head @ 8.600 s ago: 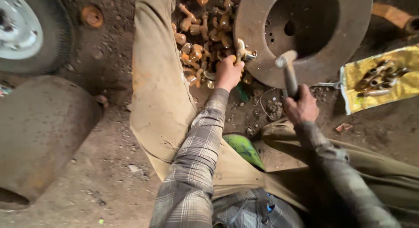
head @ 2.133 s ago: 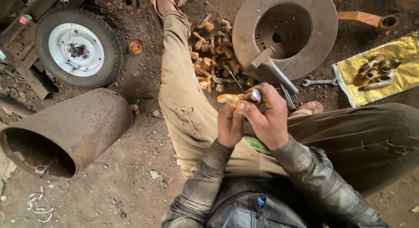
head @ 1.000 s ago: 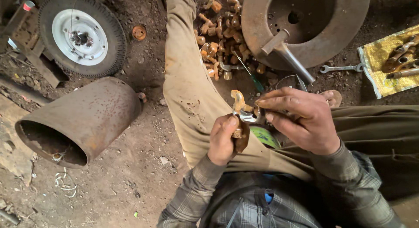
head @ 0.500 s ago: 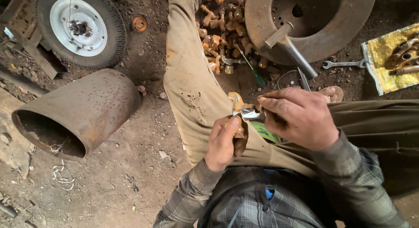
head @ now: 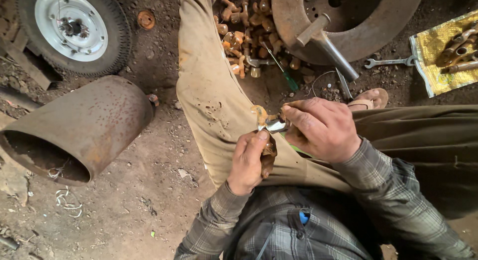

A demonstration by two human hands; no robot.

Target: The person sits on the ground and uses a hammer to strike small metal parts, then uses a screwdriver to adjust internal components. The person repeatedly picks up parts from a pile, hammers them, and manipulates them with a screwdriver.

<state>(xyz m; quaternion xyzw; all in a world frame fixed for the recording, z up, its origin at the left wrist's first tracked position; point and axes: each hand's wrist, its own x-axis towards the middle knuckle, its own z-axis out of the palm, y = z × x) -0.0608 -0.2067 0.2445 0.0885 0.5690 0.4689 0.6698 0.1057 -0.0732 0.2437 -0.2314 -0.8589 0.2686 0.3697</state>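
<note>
Left hand (head: 250, 163) is gripping a rusty orange fitting (head: 261, 121) over the lap; right hand (head: 321, 129) fingers are pinching a small shiny metal piece (head: 275, 125) against it. Looks like the fitting step; next move is calling for steady alignment.

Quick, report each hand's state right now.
Left hand: closed on a rusty metal fitting.
Right hand: closed, fingers pinching the small shiny piece at the fitting's top.
</note>
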